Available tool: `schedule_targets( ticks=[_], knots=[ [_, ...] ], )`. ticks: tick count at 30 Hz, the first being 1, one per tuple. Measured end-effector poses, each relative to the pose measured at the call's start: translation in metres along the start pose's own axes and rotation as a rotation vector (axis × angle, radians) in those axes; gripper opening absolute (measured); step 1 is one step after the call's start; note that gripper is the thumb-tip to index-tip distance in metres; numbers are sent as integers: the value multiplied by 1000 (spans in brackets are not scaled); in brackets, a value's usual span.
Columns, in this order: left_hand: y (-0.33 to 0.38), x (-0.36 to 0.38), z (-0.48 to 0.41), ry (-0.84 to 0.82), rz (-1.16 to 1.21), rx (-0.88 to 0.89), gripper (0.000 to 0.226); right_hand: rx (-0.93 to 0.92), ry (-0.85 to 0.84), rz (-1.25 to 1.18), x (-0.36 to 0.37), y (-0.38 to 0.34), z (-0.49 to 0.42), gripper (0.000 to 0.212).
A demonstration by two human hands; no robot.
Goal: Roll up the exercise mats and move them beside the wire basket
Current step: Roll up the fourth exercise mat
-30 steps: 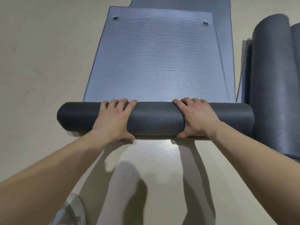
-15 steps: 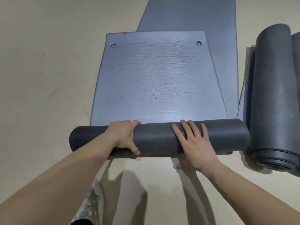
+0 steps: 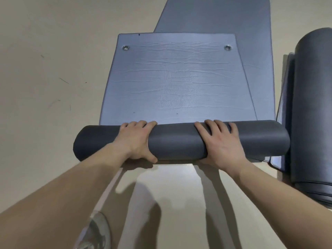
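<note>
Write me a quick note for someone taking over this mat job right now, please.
Left hand and right hand both grip the roll.
Its flat end lies ahead, over a second mat lying flat. A rolled mat lies at right.
Done: one mat rolled, this one partly.
Left: finish rolling, roll the second mat, move all beside the basket, not in view.

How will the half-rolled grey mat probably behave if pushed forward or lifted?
Pushed, the mat will probably roll forward easily, since its rolled part is round and the rest lies flat. Lifted, it likely sags and loosens: the wrinkled foam looks soft, and only the left hand and right hand hold it closed.
</note>
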State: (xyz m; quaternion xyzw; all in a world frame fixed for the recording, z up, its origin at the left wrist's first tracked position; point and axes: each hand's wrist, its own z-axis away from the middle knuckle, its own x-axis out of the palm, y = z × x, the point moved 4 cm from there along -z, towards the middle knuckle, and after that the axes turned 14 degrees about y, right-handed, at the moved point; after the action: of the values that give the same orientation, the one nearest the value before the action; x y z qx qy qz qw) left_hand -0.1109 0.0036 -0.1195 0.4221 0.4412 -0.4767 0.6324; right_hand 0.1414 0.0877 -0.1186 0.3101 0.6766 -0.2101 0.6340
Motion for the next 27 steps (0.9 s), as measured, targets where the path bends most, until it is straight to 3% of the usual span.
schedule_targets(
  ticks=[5,8,12,18,20,23,25,27],
  knots=[
    [22,-7,7,177,-84,-7,124,-60,-224,-4,-22,13,-46,104],
    [22,-8,20,56,-15,-23,117,-47,-354,-71,-36,1,-35,100],
    [26,2,61,-229,53,-10,118,-8,-583,-246,-39,-21,11,101],
    [25,-7,55,-344,158,-92,122,57,-117,-83,-30,-40,94,145],
    [21,-12,53,-288,150,-132,118,58,-189,-80,-23,-38,90,157],
    [27,-13,78,88,8,-171,101,59,-318,-137,-22,-17,36,154],
    [39,0,93,97,-60,-154,119,34,-386,-148,-26,-7,4,150],
    [40,11,82,72,-99,-154,140,39,-330,-146,-26,-8,-3,144]
  ],
)
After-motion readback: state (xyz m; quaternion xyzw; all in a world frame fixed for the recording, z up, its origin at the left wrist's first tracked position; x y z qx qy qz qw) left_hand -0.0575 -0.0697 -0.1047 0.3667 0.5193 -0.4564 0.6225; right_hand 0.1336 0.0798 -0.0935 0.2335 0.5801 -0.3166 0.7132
